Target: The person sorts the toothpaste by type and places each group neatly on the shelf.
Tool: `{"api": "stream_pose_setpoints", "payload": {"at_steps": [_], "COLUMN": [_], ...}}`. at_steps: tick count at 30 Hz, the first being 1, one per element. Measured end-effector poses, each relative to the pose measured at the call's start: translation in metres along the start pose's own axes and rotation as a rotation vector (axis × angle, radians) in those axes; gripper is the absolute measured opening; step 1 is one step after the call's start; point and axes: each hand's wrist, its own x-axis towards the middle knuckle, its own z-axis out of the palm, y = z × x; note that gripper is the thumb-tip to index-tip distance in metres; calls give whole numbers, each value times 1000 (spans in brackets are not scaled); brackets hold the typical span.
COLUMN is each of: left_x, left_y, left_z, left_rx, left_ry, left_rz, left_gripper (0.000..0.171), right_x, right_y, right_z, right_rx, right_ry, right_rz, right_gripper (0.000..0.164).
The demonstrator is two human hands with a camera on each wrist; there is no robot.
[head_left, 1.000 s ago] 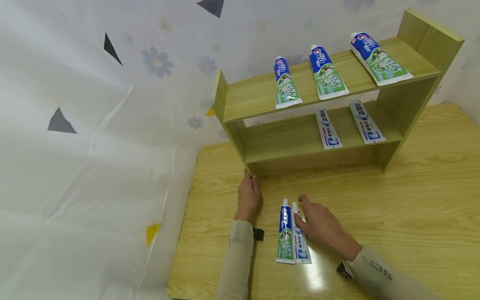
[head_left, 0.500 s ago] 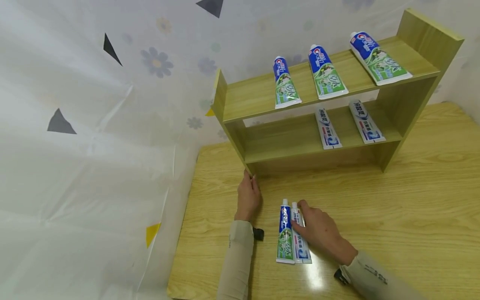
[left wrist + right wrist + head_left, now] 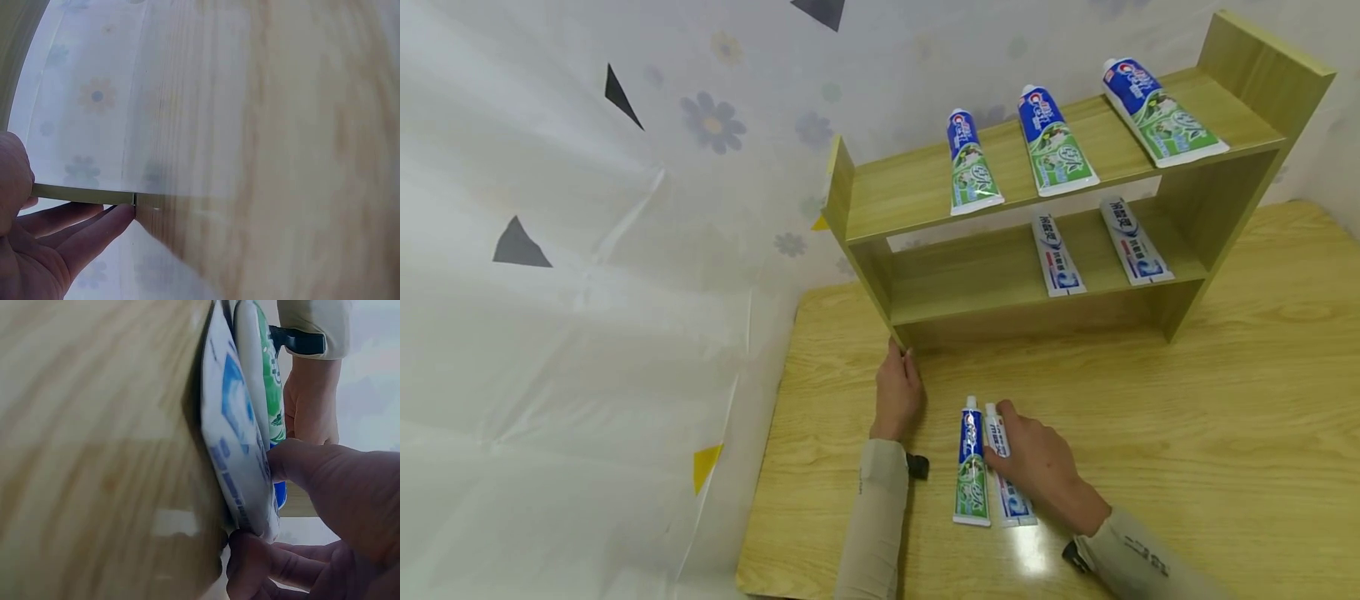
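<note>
My left hand holds the lower front edge of the shelf's left side panel. In the left wrist view the thumb and the fingers lie on opposite faces of that panel. My right hand pinches a white toothpaste tube near its cap end, covering its middle. The right wrist view shows the thumb on one edge of this tube and the fingers on the other. Just left of it, a blue and green Crest toothpaste tube lies on the table.
The wooden shelf stands at the back of the table. Three Crest tubes lie on its upper board. Two white tubes lie on the right part of its lower board. A patterned curtain hangs on the left.
My right hand has closed on the white tube and swung its lower end to the right, so a gap now parts it from the Crest tube. The left hand stays on the shelf.
</note>
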Motion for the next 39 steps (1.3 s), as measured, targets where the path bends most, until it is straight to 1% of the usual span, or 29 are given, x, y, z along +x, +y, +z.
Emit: {"api": "stream_pose_setpoints", "payload": {"at_steps": [1,4,7,10,12,14,17,18,20,23,24,25,27,28,29,30,31,32,33,34,35,39], "left_x": [0,1,1,1,1,0,0,0,0,0,1,1,2,3,3,4,4,4,4,4,3,2], "left_y": [5,2,-19,-43,-52,-52,-51,-48,-49,-50,-40,-42,-28,-30,-21,-17,-19,-12,-12,-10,-4,-4], "left_z": [-3,-1,13,28,33,32,32,30,31,33,27,29,19,20,14,12,12,7,6,6,3,3], "left_rx": [-8,-14,-13,24,42,46,23,15,4,18,15,13,2,4,-4,-8,-7,-11,-5,-7,-6,-13], "left_ry": [-10,-12,0,7,0,-7,-10,-12,-19,-41,-47,-46,-46,-36,-29,-13,-5,-4,5,6,9,-2], "left_rz": [-11,-24,-24,-26,-38,-34,-41,-35,-61,-84,-91,-102,-88,-71,-56,-37,-20,-9,3,4,2,-11], "left_gripper": [39,39,37,36,37,36,33,33,33,37,37,37,37,37,36,34,35,35,35,35,34,35], "right_x": [0,0,0,1,1,1,1,1,1,0,0,0,0,0,0,0,0,1,1,2,2,4], "right_y": [0,1,2,3,3,3,4,4,6,8,9,10,11,11,11,11,10,9,8,7,6,2], "right_z": [0,1,2,2,3,3,2,1,-1,-5,-5,-7,-8,-9,-10,-11,-12,-13,-15,-16,-17,-23], "right_rx": [5,18,18,19,29,42,57,69,81,115,125,132,147,152,151,151,147,141,140,141,142,155], "right_ry": [0,-4,-5,-3,-6,-11,-20,-25,-31,-46,-50,-49,-47,-43,-39,-36,-34,-33,-33,-31,-30,-9], "right_rz": [0,3,6,4,3,1,2,5,12,27,31,31,34,31,29,28,28,29,30,31,31,8], "right_gripper": [69,68,66,64,63,63,62,61,62,64,64,65,65,65,65,65,65,65,66,66,67,67]}}
